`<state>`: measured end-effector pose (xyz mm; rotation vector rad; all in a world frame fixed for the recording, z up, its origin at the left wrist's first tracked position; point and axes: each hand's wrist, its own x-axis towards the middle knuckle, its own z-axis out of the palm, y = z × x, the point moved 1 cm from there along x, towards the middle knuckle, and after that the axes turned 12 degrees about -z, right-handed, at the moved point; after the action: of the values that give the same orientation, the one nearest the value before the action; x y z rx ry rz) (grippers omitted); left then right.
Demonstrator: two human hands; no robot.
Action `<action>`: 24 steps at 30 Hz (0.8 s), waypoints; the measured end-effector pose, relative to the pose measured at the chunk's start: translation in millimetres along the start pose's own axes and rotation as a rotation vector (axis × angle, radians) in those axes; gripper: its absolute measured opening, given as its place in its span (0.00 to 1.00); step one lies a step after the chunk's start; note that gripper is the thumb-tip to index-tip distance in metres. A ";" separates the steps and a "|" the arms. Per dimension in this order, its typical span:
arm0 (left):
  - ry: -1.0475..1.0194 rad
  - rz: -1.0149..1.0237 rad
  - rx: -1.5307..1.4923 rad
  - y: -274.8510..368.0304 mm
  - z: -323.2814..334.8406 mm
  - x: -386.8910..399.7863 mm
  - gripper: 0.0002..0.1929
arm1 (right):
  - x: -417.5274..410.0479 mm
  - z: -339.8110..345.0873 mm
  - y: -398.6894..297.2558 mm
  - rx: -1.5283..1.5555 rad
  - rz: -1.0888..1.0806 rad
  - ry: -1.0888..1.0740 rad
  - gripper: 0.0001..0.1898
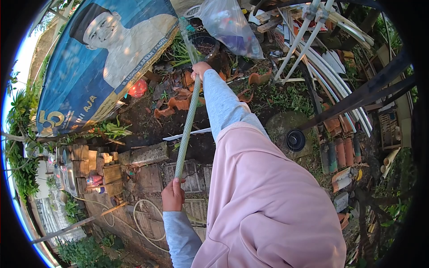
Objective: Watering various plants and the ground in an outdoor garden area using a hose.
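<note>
My right hand stretches out ahead, closed around a pale green braided hose near its outlet. From that end a clear stream of water shoots away past long-leaved green plants and a black pot of soil. Farther down, my left hand grips the same hose, its thumb lying along it. The hose runs fairly straight between both hands. Beyond the left hand it is partly hidden by my pink garment.
A blue banner with a portrait and writing hangs at left. Broken clay tiles, a bulging clear plastic bag and metal poles lie ahead and right. A black container and a loose hose coil are on the ground.
</note>
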<state>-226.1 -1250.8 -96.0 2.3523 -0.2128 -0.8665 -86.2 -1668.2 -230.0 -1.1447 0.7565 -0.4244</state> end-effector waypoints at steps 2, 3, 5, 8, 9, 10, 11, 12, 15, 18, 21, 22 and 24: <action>0.003 -0.001 -0.005 -1.1 0.2 -0.8 0.22 | -4.1 1.3 -1.1 0.009 0.015 0.006 0.08; 0.002 0.000 -0.001 -1.0 0.7 -1.1 0.22 | -3.0 -0.3 -1.0 0.012 0.019 0.008 0.08; 0.002 0.000 0.003 0.0 1.3 -1.8 0.22 | -0.6 -2.5 0.4 0.016 0.023 0.010 0.08; 0.002 0.001 0.012 1.1 1.8 -3.1 0.23 | 2.6 -3.6 2.7 0.040 -0.030 -0.019 0.08; 0.004 -0.002 0.011 0.2 1.9 -3.4 0.23 | 3.0 -3.1 3.1 0.029 -0.038 -0.027 0.08; 0.005 -0.005 0.010 -0.5 2.0 -3.9 0.23 | 3.2 -2.6 3.5 0.017 -0.045 -0.035 0.08; 0.005 -0.005 0.011 -0.4 2.3 -4.3 0.23 | 4.6 -3.2 4.7 0.017 -0.044 -0.035 0.08; 0.002 -0.003 0.011 0.0 2.5 -5.0 0.23 | 5.6 -3.8 6.3 -0.010 -0.042 -0.028 0.08; -0.004 -0.011 -0.001 0.8 2.7 -8.1 0.22 | 6.8 -7.8 15.0 0.009 -0.023 -0.006 0.07; -0.018 -0.028 -0.023 -4.3 1.9 -9.6 0.22 | 0.7 -15.0 32.0 0.071 -0.024 0.028 0.07; -0.039 -0.055 -0.044 -16.5 -1.0 -11.2 0.22 | -21.6 -15.8 47.9 0.173 0.049 0.085 0.06; -0.051 -0.070 -0.055 -20.9 -2.5 -12.8 0.22 | -32.9 -13.9 51.5 0.259 0.135 0.128 0.05; -0.048 -0.102 -0.084 -27.8 -4.1 -19.6 0.22 | -59.2 -12.7 49.3 0.116 0.131 0.084 0.05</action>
<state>-240.3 -1219.8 -99.8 2.2822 -0.0754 -0.9624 -139.4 -1619.2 -259.3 -0.9678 0.8636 -0.4032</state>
